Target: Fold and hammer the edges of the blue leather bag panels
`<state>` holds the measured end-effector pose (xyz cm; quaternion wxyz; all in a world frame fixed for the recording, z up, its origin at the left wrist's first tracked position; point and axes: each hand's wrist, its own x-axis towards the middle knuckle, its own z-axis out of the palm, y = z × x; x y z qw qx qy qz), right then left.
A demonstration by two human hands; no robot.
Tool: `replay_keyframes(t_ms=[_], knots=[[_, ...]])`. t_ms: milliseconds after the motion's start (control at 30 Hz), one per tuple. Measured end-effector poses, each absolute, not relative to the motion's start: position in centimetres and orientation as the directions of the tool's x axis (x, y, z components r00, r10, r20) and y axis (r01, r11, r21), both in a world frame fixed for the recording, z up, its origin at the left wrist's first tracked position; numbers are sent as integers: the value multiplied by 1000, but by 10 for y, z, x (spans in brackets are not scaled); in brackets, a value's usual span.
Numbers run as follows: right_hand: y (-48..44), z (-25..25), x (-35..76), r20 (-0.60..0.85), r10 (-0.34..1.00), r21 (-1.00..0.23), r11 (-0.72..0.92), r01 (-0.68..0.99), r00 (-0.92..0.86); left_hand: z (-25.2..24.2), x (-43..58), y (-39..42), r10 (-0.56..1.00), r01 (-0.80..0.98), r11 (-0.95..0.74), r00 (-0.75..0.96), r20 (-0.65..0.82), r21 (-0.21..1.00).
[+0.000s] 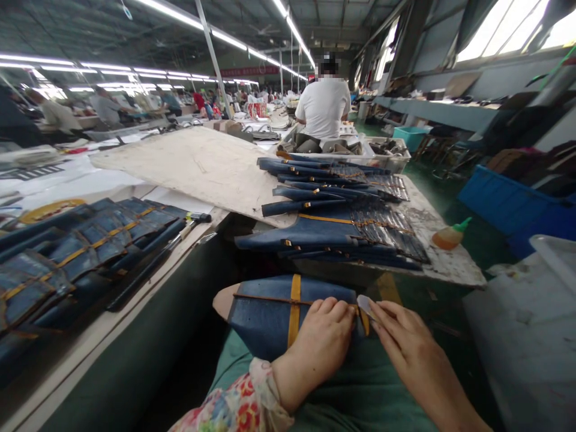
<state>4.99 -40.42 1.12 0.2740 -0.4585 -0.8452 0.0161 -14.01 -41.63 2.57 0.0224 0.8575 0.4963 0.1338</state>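
A blue piece (pixel 258 333) is seen on the lap, laid crosswise over green trousers (pixel 238 360); its tapered left end is pale pinkish. It is crossed by a yellow band (pixel 294 318), and a thin brown strip (pixel 265 298) is run lengthwise along it. The near middle-right of the piece is covered by the left hand (pixel 326 330), fingers bent and bunched together, palm down; whether anything is pinched beneath them cannot be told. A flowered sleeve (pixel 238 408) is worn on that arm. By the right hand (pixel 405 336) a small pale flat tool (pixel 363 305) is held between thumb and fingers, narrow grip, just beside a yellow tab (pixel 365 324) at the right end of the piece.

Beyond the lap, similar blue pieces (pixel 315 240) are stacked on a worn pale tabletop (pixel 454 270), with an orange-filled bottle (pixel 447 237) tipped to one side, green nozzle raised. More banded blue pieces (pixel 99 237) are spread at left, with a dark rod (pixel 148 273) laid near the table edge. Farther off, a person in a white shirt (pixel 323 108) is seen from behind
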Motion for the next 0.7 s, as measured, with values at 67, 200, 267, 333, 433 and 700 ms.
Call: replay_keyframes(t_ms=[67,200,267,333,433,700], knots=[[-408,16,46,469,766,-255,595,763,-440,25,-145,-418,863,847,-496,456,219,191],[-412,9,34,480,756,-258,607,752,-446,24,-153,-420,876,855,-475,437,205,209],[-412,5,27,471,762,-258,602,756,-445,24,-157,-421,879,860,-470,435,197,200],[-411,5,18,454,763,-258,607,752,-460,25,-162,-423,881,866,-465,432,195,182],[-409,9,4,435,758,-266,624,735,-486,26,-173,-427,892,882,-441,411,190,164],[-409,10,-30,431,703,-168,678,715,-566,14,-202,-441,920,940,-323,283,272,114]])
